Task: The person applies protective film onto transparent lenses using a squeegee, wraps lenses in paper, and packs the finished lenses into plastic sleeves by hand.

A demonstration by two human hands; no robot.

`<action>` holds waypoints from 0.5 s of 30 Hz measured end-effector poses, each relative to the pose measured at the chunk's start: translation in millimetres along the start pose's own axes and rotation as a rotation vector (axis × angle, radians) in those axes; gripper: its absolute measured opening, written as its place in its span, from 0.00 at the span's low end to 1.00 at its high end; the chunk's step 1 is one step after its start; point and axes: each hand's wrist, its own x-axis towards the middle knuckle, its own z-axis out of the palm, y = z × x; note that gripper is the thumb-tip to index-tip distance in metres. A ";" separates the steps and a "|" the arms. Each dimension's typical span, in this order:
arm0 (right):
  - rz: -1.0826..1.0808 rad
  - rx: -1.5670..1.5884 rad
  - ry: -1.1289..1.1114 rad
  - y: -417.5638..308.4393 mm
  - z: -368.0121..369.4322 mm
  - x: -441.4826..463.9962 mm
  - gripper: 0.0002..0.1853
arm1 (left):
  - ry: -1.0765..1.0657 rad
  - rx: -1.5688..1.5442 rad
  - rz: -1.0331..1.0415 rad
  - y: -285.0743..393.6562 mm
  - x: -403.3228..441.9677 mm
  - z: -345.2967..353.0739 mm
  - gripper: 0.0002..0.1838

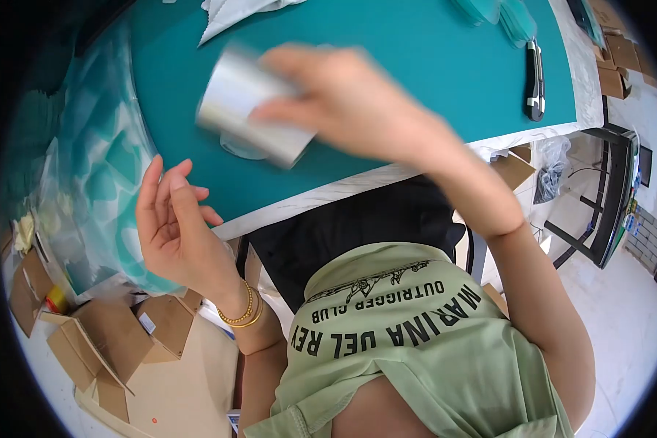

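My right hand is closed around a silvery-white cylinder, tilted and smeared by motion over the teal mat. I cannot make out whether the cylinder is a roll or a can. Just under its lower edge a small clear round piece shows on the mat, partly hidden. Near the mat's front left edge, my left hand is raised with loosely curled fingers apart and holds nothing. Clear plastic sheeting hangs beside it on the left.
A black utility knife lies on the mat at the right, beside clear, rounded plastic pieces. White wrapping rests at the back. Open cardboard boxes stand low on the left, and a black-framed stand is at the right.
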 end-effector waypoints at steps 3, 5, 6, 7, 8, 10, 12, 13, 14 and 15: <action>0.226 0.133 0.138 25.2 -56.1 -22.6 0.18 | 0.002 -0.006 -0.012 -2.8 0.2 -6.5 0.13; 0.380 -0.227 0.025 35.7 -93.4 -40.3 0.18 | -0.001 -0.011 -0.017 -4.9 1.3 -9.0 0.13; 0.429 -0.496 -0.064 35.2 -104.4 -43.1 0.18 | -0.008 -0.008 -0.026 -5.2 1.5 -9.6 0.13; 0.512 -0.597 0.019 28.6 -103.3 -50.0 0.16 | -0.006 -0.017 -0.017 -4.0 1.9 -9.0 0.13; 0.507 -0.601 0.029 27.5 -105.5 -47.2 0.16 | -0.011 -0.006 -0.019 -2.1 1.9 -8.0 0.13; 0.067 -0.936 0.104 23.4 -104.7 -38.8 0.15 | -0.024 0.004 -0.004 3.1 1.6 -6.5 0.13; -0.065 -0.537 0.002 14.8 -76.1 -15.8 0.18 | -0.054 0.016 0.011 9.8 4.0 -4.5 0.13; -0.147 -0.398 -0.092 14.2 -58.2 -4.7 0.18 | -0.079 0.013 0.029 11.7 4.9 -4.9 0.14; -0.250 -0.466 -0.127 18.5 -39.6 5.7 0.18 | -0.101 0.028 0.054 13.1 6.7 -7.2 0.14; -0.249 -0.508 -0.201 16.0 -29.0 14.2 0.18 | -0.120 0.046 0.078 15.0 8.5 -9.7 0.14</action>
